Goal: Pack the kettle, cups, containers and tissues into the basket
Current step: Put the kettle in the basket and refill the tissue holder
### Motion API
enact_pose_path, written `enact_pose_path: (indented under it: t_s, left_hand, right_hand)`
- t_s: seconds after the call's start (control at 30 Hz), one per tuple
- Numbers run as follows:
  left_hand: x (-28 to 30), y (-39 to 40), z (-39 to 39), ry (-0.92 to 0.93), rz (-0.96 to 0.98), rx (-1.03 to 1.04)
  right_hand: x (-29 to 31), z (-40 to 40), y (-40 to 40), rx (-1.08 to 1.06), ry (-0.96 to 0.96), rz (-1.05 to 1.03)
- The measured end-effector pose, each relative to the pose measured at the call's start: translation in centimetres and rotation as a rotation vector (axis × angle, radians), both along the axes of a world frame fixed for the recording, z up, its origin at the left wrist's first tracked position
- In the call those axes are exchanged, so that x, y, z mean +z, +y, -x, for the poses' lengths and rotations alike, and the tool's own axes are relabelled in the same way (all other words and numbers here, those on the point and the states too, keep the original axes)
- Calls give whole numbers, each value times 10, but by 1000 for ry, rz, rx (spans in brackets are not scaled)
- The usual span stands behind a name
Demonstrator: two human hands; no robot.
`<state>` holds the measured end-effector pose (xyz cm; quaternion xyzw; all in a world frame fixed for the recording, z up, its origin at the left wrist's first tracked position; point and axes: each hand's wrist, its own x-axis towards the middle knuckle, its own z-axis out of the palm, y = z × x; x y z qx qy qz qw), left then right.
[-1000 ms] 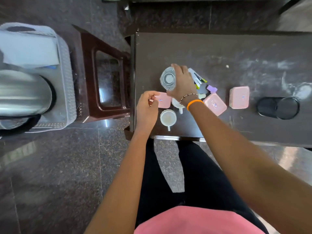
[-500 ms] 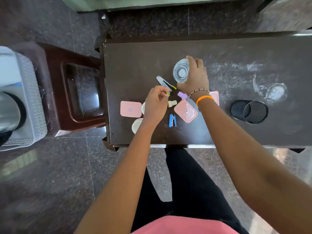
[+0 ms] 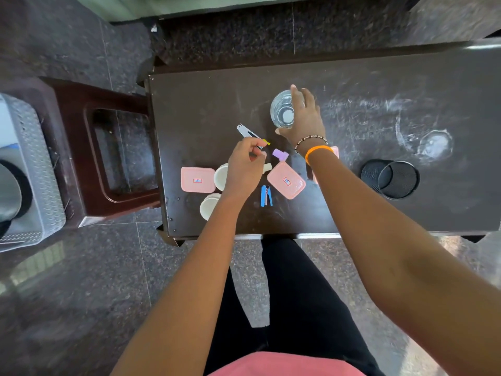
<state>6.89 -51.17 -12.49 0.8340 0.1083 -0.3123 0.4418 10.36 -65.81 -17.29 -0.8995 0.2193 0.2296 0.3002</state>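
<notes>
Toward the far middle of the tabletop (image 3: 206, 104), a clear glass (image 3: 282, 112) is stood upright, mouth up, and it is held from its right side by the right hand (image 3: 303, 120), fingers over the far rim and thumb at the near side. Nearer the front edge, the left hand (image 3: 245, 165) is curled with fingertips pinched on something small; what is pinched cannot be told. Just beyond its knuckles a silver clip-like tool (image 3: 248, 132) is laid. Under and beside that hand two white cups (image 3: 210, 206) are stood close to the front-left corner, with a pink container (image 3: 198, 179) touching or nearly touching the farther one, and a second pink container (image 3: 286, 180) set at a slant to the right. A blue stapler (image 3: 266, 196) is laid in front of that.

The basket (image 3: 40, 164) is placed on the floor, well off the table's left edge, with the kettle (image 3: 9, 194) already seen inside. The glass must therefore be carried leftward across the body; the left hand is judged the nearer one.
</notes>
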Motion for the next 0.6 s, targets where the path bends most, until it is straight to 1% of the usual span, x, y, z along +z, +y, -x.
enact_pose_path:
  t_s: [0.13,0.2,0.33,0.43,0.53,0.6]
  left_hand:
    - [7,14,1,7,24,112]
    - [10,28,2,5,45,176]
    - [25,70,4,6,84,338]
    - [36,108,7,-24,103,441]
    - [48,163,11,-76,112,587]
    - [54,197,14,-89,106,664]
  right_hand:
    - [10,6,11,81,-32,61]
    - [18,12,26,98,-71,42]
    - [41,17,78,144,-142,-83]
    - [56,15,122,170,-153,-183]
    - [71,6,185,254,-144,-311]
    - [79,-3,223,338,-151,-325]
